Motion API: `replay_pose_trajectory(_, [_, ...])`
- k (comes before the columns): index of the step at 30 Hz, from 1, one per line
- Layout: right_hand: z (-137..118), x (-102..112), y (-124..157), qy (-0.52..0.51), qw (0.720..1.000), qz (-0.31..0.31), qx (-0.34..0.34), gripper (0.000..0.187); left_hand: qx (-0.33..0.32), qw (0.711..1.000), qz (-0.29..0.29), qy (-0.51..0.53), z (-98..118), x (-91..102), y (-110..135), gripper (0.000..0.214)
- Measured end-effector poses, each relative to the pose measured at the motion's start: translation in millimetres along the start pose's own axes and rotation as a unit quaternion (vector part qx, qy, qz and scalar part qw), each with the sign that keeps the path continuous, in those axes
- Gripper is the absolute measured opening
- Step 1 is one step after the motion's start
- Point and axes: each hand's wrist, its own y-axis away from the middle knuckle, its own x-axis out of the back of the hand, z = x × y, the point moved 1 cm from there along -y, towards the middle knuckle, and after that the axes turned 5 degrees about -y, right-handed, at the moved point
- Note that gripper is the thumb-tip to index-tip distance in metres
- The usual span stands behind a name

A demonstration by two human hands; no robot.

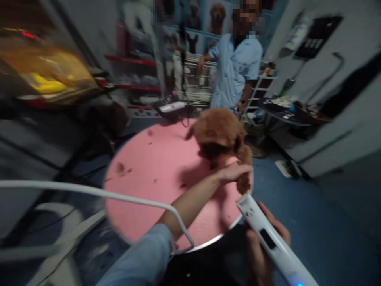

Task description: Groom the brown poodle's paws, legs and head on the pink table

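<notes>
A curly brown dog [220,127] stands at the far right side of a round pink table [143,178]. My left hand [233,172] reaches across the table and is closed around one of the dog's legs, with the furry paw [243,184] showing below my fingers. In my right hand [268,234], at the lower right, is a white hair clipper [272,238] with a dark display and a blue light. Its blade end points up toward the paw, just below it. Part of the leg is hidden by my left hand.
Brown hair tufts [120,169] lie on the table. A white curved tube [119,195] crosses in front of my left arm. Behind the table stands a person in a light blue shirt [235,71]. A side table with items [285,113] is at the right, red-edged shelves [137,86] at the back.
</notes>
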Motion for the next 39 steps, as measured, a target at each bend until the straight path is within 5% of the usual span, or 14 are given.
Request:
replay_pose_trajectory(3, [-14,-14,-8,-0.003,1.000,0.004,0.023,0.037,-0.018,0.996,0.081,-0.020,11,-6.1,10,0.023])
replay_pose_trajectory(8, [-9,-18,-9,0.010,0.994,0.008,0.108,0.041,-0.060,0.994,0.093,-0.025,20,-12.4,14,0.022])
replay_pose_trajectory(14, [8,-23,-12,-0.008,0.993,0.031,0.113,0.047,-0.108,0.982,0.123,-0.092,21,-14.8,14,0.021])
replay_pose_trajectory(26, [6,-34,-19,0.023,0.990,0.036,0.132,0.045,-0.066,0.995,0.071,-0.034,12,-18.3,12,0.026])
replay_pose_trajectory(31, [8,-29,-19,0.077,0.982,0.077,0.156,0.041,-0.126,0.984,0.106,-0.070,8,-17.9,8,0.024])
replay_pose_trajectory(36, [1,-29,-22,0.067,0.985,0.021,0.160,0.040,-0.090,0.992,0.084,-0.036,3,-19.0,6,0.025])
replay_pose_trajectory(39, [-5,-22,-22,0.056,0.985,0.071,0.148,0.036,-0.121,0.987,0.100,-0.023,5,-17.1,6,0.026])
